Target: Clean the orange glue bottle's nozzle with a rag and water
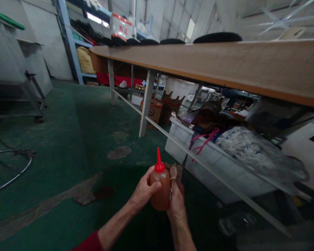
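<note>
My left hand [143,191] is wrapped round a squeeze bottle [160,186] of brownish liquid with a red pointed nozzle, held upright low in the middle of the view. My right hand [176,202] presses against the bottle's right side and grips a crumpled brownish rag [174,172] bunched beside the bottle's shoulder. Both hands are closed. A red sleeve covers my left forearm.
A long wooden workbench [225,66] on white legs runs from upper left to right. Under it stand a white plastic bin [211,164] full of bags and cloth, and cardboard boxes [153,109]. The green floor [68,139] is stained; a metal hoop [13,174] lies at left.
</note>
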The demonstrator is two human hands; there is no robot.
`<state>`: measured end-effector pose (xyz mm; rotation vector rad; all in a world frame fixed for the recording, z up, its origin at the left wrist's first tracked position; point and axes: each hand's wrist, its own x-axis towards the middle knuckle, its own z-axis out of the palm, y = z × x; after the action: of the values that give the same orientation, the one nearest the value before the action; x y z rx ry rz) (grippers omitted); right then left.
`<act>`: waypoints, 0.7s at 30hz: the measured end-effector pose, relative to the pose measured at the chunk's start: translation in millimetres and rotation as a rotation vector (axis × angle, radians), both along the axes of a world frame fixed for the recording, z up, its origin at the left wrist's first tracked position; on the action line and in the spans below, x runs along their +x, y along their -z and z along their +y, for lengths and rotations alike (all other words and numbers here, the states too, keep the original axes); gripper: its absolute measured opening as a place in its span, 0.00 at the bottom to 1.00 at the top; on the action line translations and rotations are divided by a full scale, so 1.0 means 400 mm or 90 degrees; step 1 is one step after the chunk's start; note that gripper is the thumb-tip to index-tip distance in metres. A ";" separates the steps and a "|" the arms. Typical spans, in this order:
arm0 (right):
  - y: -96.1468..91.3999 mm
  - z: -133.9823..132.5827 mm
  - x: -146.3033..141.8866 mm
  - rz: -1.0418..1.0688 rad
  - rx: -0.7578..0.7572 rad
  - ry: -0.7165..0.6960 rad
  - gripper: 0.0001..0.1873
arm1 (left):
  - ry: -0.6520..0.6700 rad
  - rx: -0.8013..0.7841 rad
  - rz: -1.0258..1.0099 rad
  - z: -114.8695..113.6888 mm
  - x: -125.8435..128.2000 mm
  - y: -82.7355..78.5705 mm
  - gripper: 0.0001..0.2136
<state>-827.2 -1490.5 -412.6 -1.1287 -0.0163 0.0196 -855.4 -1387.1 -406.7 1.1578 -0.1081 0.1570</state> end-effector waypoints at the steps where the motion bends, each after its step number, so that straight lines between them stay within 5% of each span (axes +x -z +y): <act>1: -0.003 0.006 0.001 0.012 0.040 -0.016 0.17 | -0.023 0.013 -0.006 -0.002 0.003 0.007 0.36; 7: -0.035 0.004 0.021 -0.030 0.055 0.019 0.17 | -0.019 0.072 -0.041 -0.013 -0.021 -0.007 0.29; 11: -0.047 -0.024 0.008 -0.097 -0.127 0.011 0.19 | -0.114 0.151 -0.030 -0.016 -0.036 -0.034 0.27; 16: -0.019 -0.017 -0.080 -0.187 -0.294 -0.112 0.22 | -0.282 0.153 0.030 0.002 -0.032 -0.040 0.28; 21: -0.075 0.029 -0.090 -0.347 -0.430 -0.023 0.27 | -0.231 0.206 -0.047 0.001 -0.036 -0.037 0.27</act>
<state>-863.3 -1478.9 -382.7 -1.7791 -0.5505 -0.2695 -869.8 -1386.7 -391.7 1.4891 0.0143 0.5180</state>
